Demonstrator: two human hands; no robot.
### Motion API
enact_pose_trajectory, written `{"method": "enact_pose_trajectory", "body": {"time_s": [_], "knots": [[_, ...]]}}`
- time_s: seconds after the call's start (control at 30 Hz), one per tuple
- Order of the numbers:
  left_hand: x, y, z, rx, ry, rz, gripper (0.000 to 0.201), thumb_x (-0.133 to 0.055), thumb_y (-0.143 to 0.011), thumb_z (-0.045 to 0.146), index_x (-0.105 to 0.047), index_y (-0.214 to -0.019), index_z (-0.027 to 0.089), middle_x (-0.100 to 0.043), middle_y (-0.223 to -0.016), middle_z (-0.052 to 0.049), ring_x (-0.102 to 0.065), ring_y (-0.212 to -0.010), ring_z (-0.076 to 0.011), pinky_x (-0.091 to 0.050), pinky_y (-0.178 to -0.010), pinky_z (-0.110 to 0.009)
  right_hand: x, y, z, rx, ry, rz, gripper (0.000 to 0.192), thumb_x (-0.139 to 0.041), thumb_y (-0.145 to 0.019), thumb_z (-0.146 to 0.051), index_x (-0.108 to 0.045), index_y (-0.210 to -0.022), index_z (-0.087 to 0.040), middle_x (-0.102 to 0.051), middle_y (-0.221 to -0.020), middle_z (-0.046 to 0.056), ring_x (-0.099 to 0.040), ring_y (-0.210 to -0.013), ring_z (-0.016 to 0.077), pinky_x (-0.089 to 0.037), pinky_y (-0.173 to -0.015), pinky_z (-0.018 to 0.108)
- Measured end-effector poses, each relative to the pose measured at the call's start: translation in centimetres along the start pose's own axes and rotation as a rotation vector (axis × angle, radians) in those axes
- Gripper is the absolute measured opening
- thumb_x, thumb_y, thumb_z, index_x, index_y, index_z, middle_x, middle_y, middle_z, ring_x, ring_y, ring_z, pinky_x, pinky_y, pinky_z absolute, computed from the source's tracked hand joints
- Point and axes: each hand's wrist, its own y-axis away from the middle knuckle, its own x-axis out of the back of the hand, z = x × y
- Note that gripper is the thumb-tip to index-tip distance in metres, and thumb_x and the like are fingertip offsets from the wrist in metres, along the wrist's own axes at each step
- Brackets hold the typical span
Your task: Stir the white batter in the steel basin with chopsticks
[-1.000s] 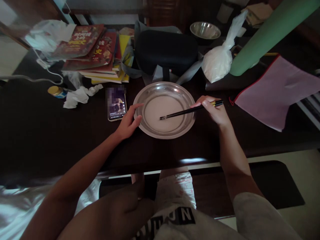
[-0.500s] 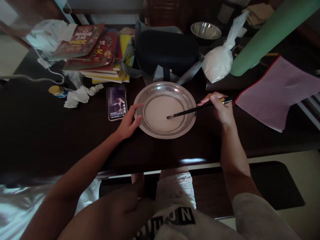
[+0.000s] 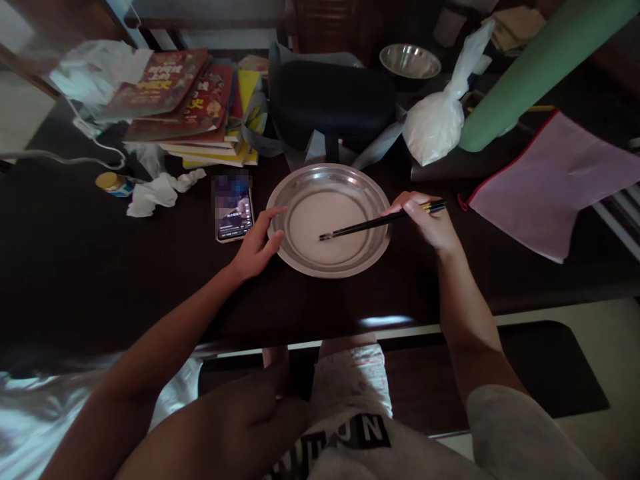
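A shallow steel plate (image 3: 370, 193) with pale liquid in it sits on the dark table (image 3: 75, 267) in front of me. My left hand (image 3: 257, 243) rests against the plate's left rim, thumb and fingers spread along the edge. My right hand (image 3: 427, 220) grips a pair of black chopsticks (image 3: 375, 223) at the plate's right side. Their tips dip into the liquid near the plate's middle.
A phone (image 3: 233, 208) with a lit screen lies just left of the plate. Behind stand stacked books (image 3: 190, 107), a black case (image 3: 333, 100), a white knotted bag (image 3: 440, 123), a steel bowl (image 3: 410, 61) and a green roll (image 3: 530, 73). A pink cloth (image 3: 550, 180) lies right, crumpled tissues (image 3: 155, 193) left.
My right hand swung the chopsticks rightward through the liquid, then back left to where they were a second ago. My left hand stayed on the rim.
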Motion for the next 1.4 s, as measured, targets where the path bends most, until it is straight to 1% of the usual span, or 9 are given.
{"method": "enact_pose_trajectory", "body": {"time_s": [0.17,0.23,0.37,0.53,0.73,0.9,1.07,1.23,1.4], "knots": [[-0.06,-0.02,0.02,-0.017,0.002,0.008,0.059,-0.037,-0.101,0.063,-0.047,-0.141,0.021,-0.058,-0.135,-0.014,-0.058,-0.124,-0.0302,-0.047,-0.109,-0.049,0.24,0.04,-0.02,-0.015,-0.029,0.134,0.030,-0.063,-0.091,-0.052,-0.077,-0.079,-0.028,-0.075,-0.074,-0.001,-0.075,-0.075,0.0192,-0.061,-0.079,0.037],[-0.06,-0.02,0.02,-0.019,0.005,0.008,0.058,-0.037,-0.101,0.063,-0.047,-0.141,0.021,-0.059,-0.135,-0.013,-0.058,-0.124,-0.0302,-0.047,-0.109,-0.049,0.20,0.05,0.10,-0.017,-0.056,0.108,0.030,-0.062,-0.091,-0.053,-0.077,-0.079,-0.029,-0.074,-0.073,-0.001,-0.075,-0.073,0.0191,-0.061,-0.077,0.037],[-0.05,0.01,-0.08,-0.012,0.013,0.005,0.058,-0.038,-0.101,0.062,-0.047,-0.141,0.022,-0.059,-0.134,-0.013,-0.059,-0.123,-0.0304,-0.048,-0.109,-0.050,-0.03,-0.02,0.15,0.001,-0.006,-0.008,0.031,-0.063,-0.090,-0.055,-0.077,-0.081,-0.029,-0.076,-0.079,0.000,-0.076,-0.083,0.0207,-0.060,-0.082,0.038],[-0.12,0.07,-0.23,-0.022,0.021,0.007,0.057,-0.039,-0.101,0.060,-0.046,-0.141,0.021,-0.058,-0.135,-0.013,-0.058,-0.124,-0.0304,-0.047,-0.109,-0.050,0.33,0.00,-0.05,-0.028,-0.028,0.126,0.032,-0.063,-0.090,-0.055,-0.077,-0.078,-0.029,-0.075,-0.072,0.000,-0.076,-0.077,0.0208,-0.062,-0.079,0.039],[-0.08,0.02,-0.24,-0.037,0.012,0.012,0.057,-0.038,-0.102,0.060,-0.047,-0.141,0.020,-0.058,-0.135,-0.014,-0.058,-0.125,-0.0302,-0.048,-0.108,-0.049,0.02,-0.01,-0.03,-0.003,0.002,-0.014,0.032,-0.064,-0.089,-0.055,-0.078,-0.080,-0.027,-0.077,-0.079,0.001,-0.076,-0.084,0.0209,-0.060,-0.082,0.038],[-0.04,0.01,-0.15,-0.032,-0.001,0.007,0.057,-0.038,-0.101,0.060,-0.047,-0.141,0.021,-0.059,-0.134,-0.013,-0.059,-0.123,-0.0295,-0.049,-0.107,-0.048,0.25,-0.01,-0.07,-0.025,-0.013,0.139,0.033,-0.062,-0.090,-0.055,-0.077,-0.078,-0.028,-0.074,-0.071,0.000,-0.075,-0.078,0.0219,-0.060,-0.078,0.040],[0.01,-0.01,0.05,-0.019,0.001,0.003,0.058,-0.037,-0.101,0.061,-0.047,-0.141,0.020,-0.059,-0.133,-0.013,-0.059,-0.122,-0.0293,-0.048,-0.107,-0.048,0.13,0.01,0.08,0.001,0.026,-0.028,0.031,-0.062,-0.091,-0.055,-0.078,-0.081,-0.030,-0.077,-0.080,0.000,-0.074,-0.084,0.0217,-0.059,-0.082,0.040],[0.01,0.00,-0.03,-0.015,0.000,0.001,0.059,-0.037,-0.101,0.063,-0.047,-0.141,0.020,-0.059,-0.134,-0.014,-0.059,-0.122,-0.0295,-0.049,-0.106,-0.047,0.39,0.01,0.21,-0.010,-0.005,0.100,0.031,-0.061,-0.091,-0.056,-0.077,-0.079,-0.031,-0.076,-0.075,0.000,-0.075,-0.081,0.0224,-0.060,-0.080,0.041],[0.00,-0.02,-0.01,-0.018,0.008,0.004,0.058,-0.037,-0.101,0.062,-0.047,-0.141,0.021,-0.059,-0.133,-0.013,-0.059,-0.122,-0.0294,-0.049,-0.106,-0.047,0.08,0.02,0.28,0.008,0.005,-0.026,0.032,-0.062,-0.090,-0.056,-0.078,-0.081,-0.030,-0.077,-0.079,0.000,-0.075,-0.084,0.0209,-0.060,-0.081,0.039]]}}
